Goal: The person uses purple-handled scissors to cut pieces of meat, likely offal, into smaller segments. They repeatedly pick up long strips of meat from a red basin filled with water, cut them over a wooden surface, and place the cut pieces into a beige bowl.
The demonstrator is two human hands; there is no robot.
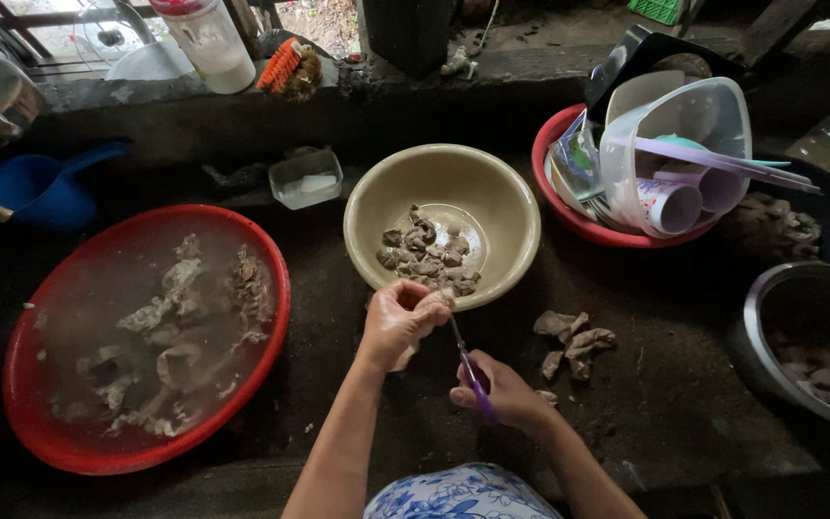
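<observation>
A meat strip is pinched by the left hand at the beige bowl rim, purple scissors gripped by the right hand; fingers could be nicked.

The scissors have shiny metal blades and glossy purple plastic handles. The beige bowl is smooth plastic with a dull sheen, and the wet, pale meat pieces in it look slick. The red basin is glossy plastic holding cloudy water. The concrete floor is dark, rough and matt. The clear tub is translucent plastic. The metal pot gleams dully at its rim.
</observation>
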